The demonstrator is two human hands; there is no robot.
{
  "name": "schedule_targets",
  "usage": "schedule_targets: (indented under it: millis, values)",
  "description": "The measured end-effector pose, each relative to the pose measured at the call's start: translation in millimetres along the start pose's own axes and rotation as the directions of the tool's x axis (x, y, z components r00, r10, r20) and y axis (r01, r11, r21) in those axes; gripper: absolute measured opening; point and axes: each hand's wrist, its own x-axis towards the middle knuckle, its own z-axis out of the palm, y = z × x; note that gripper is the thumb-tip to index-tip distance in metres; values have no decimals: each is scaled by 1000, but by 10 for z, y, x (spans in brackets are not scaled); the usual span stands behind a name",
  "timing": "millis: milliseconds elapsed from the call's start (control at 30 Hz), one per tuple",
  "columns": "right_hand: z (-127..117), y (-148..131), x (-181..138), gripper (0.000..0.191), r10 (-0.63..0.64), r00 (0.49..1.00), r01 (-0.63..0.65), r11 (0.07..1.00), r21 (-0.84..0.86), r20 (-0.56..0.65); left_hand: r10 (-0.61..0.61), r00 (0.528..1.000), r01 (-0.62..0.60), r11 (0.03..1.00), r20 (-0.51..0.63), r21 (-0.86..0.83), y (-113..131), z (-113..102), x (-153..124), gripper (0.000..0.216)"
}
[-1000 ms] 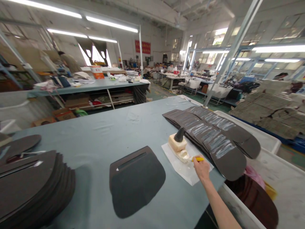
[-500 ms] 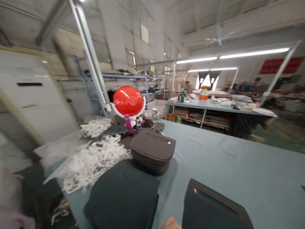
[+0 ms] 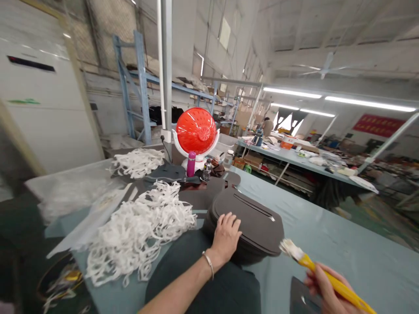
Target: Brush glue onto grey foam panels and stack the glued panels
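My left hand lies with fingers spread flat on top of a stack of dark brown cut pieces, each with a long slot. My right hand at the lower right is closed round the handle of a yellow brush, its pale bristles pointing up and left above the table. Below the brush, the corner of a single dark piece lies on the blue-grey table. A dark felt stack sits under my left forearm.
Heaps of white strips lie to the left, with more further back. A red fan, a pink bottle and small bottles stand behind the stack. Another worktable and a person are in the background.
The view swung left from the glue pad and row of pieces to the stack. My left hand has come to rest on the stack, and the brush has been lifted off the pad.
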Motion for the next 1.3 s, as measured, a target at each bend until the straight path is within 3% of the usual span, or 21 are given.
schedule_targets:
  millis: [133, 200, 267, 367, 433, 633, 733, 800, 933, 1033, 1133, 1300]
  values:
    - [1363, -671, -63, 38, -1, 979, -33, 986, 162, 205, 83, 995, -81, 996, 60, -35, -335, 14, 52, 24]
    - [1908, -816, -41, 36, -4, 954, -53, 982, 182, 300, 77, 997, -76, 995, 24, -58, -391, 39, 44, 29]
    - [2294, -834, -6, 33, 3, 920, -70, 985, 158, 392, 65, 998, -66, 995, -19, -77, -425, 72, 34, 36]
    - [2647, -732, 125, 32, 19, 874, -65, 995, 79, 486, 28, 999, -32, 993, -39, -118, -470, 120, 21, 35]
    - [2813, -664, 310, 31, 17, 869, -32, 999, 22, 494, 2, 1000, -3, 989, -7, -150, -496, 148, 10, 30]
    - [3191, -681, 1014, 26, -12, 955, 82, 971, -224, 297, -26, 1000, 29, 981, 17, -194, -520, 241, 2, 33]
    - [3079, -626, 1198, 29, 20, 973, 59, 940, -335, 229, -26, 1000, 28, 981, 14, -192, -515, 249, 12, 33]
    - [2793, -504, 1278, 30, 58, 982, 15, 923, -384, 178, -20, 1000, 23, 982, 18, -186, -507, 228, 20, 33]
    - [1859, -180, 1414, 32, 138, 990, -141, 869, -474, -42, 12, 999, -6, 987, 40, -163, -478, 153, 22, 31]
    - [1212, -30, 1410, 30, 158, 965, -240, 852, -465, -209, 39, 997, -29, 991, 67, -133, -452, 91, 28, 29]
    - [845, 20, 1235, 28, 180, 954, -270, 867, -419, -241, 61, 994, -50, 992, 89, -114, -417, 47, 52, 28]
    - [500, -10, 615, 29, 147, 962, -245, 837, -489, -231, 86, 992, -73, 989, 96, -129, -353, 20, 37, 29]
